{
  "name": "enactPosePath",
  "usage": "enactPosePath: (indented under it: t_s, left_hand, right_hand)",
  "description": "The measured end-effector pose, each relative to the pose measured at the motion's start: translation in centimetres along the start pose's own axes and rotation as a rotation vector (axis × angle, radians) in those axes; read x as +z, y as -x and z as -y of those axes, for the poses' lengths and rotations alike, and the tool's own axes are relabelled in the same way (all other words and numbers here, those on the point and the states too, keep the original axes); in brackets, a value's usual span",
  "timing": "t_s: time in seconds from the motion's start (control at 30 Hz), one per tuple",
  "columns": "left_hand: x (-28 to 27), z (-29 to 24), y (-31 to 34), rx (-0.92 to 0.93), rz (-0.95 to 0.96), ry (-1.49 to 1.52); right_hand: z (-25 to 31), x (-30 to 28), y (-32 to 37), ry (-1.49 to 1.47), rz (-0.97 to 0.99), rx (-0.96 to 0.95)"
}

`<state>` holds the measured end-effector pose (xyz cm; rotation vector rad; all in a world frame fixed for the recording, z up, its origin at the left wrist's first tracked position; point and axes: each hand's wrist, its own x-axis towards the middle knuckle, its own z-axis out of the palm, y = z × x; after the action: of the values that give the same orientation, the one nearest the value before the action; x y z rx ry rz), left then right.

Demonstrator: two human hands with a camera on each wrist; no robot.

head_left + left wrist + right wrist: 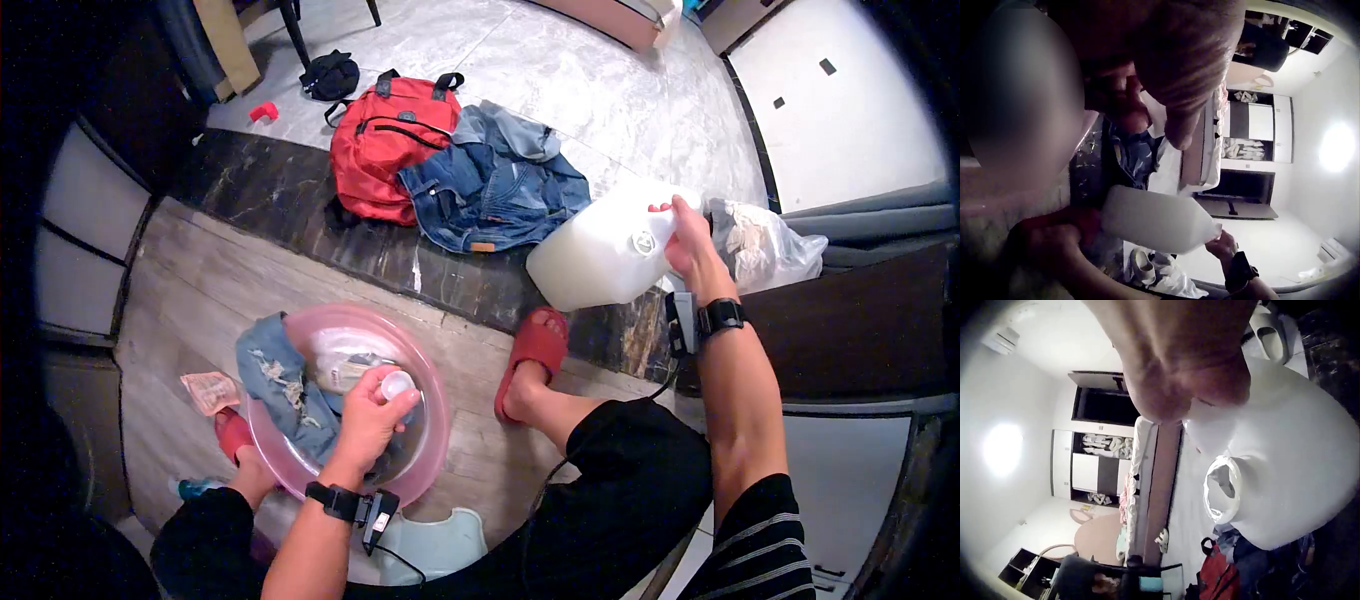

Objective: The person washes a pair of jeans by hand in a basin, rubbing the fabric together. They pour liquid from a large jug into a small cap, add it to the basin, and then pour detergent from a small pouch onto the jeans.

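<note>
In the head view a large whitish jug [598, 250] is tilted at the dark step's edge; the right hand [690, 240] grips it near its top. The right wrist view shows the jug's round mouth [1221, 489] uncapped, beside the right hand [1191, 387]. Over the pink basin [435, 440], the left hand [370, 420] pinches a small white cap [397, 385] between thumb and fingers. Inside the basin lie light blue denim [290, 390] and a pale packet-like item [340, 372]. The jug [1154, 220] also shows beyond the left hand [1172, 69] in the left wrist view.
A red backpack [385, 150] and blue jeans [490, 190] lie on the raised floor beyond the basin. A clear plastic bag [765, 245] is right of the jug. Feet in red slippers [538, 350] flank the basin, and a pale stool [440, 545] stands close to the person.
</note>
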<state>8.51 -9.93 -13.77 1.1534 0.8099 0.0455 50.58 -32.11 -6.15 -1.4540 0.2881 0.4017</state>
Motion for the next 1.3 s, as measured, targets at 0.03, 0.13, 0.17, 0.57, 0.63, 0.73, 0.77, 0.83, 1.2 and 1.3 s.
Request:
enactPosePath:
  t_s: [0.03,0.13,0.17,0.57,0.63,0.73,0.77,0.83,1.2,1.3]
  left_hand:
    - [0.3,0.1,-0.2,-0.004,0.017,0.009]
    - [2.1,-0.3,-1.0,0.013,0.025,-0.026]
    - [2.8,-0.5,-1.4,0.033,0.045,-0.068]
    - [12.1,-2.8,-7.1,0.471,0.146,-0.324]
    - [12.5,-2.4,-7.3,0.464,0.135,-0.329]
    - [12.4,-2.0,-6.8,0.432,0.108,-0.347]
    - [12.3,-1.9,-6.6,0.419,0.098,-0.354]
    - [12.2,-1.1,-6.5,0.417,0.082,-0.308]
    - [11.7,0.1,-4.9,0.407,0.025,-0.360]
    - [11.8,0.5,-4.8,0.407,0.030,-0.329]
  right_hand:
    - [-0.2,0.3,0.6,-0.011,0.011,0.002]
    - [-0.7,1.3,1.9,-0.035,0.042,0.004]
    - [-1.0,1.6,2.4,-0.038,0.043,0.001]
    - [-3.3,3.9,7.9,0.036,0.196,-0.050]
    - [-3.2,4.3,8.9,0.099,0.224,-0.016]
    - [-3.6,4.9,10.0,0.188,0.245,0.012]
    - [-3.9,5.1,10.2,0.207,0.255,0.009]
    - [-4.5,5.1,10.5,0.247,0.267,0.002]
    - [-5.9,6.3,13.1,0.338,0.246,-0.018]
    - [-6.6,6.5,13.2,0.316,0.232,-0.025]
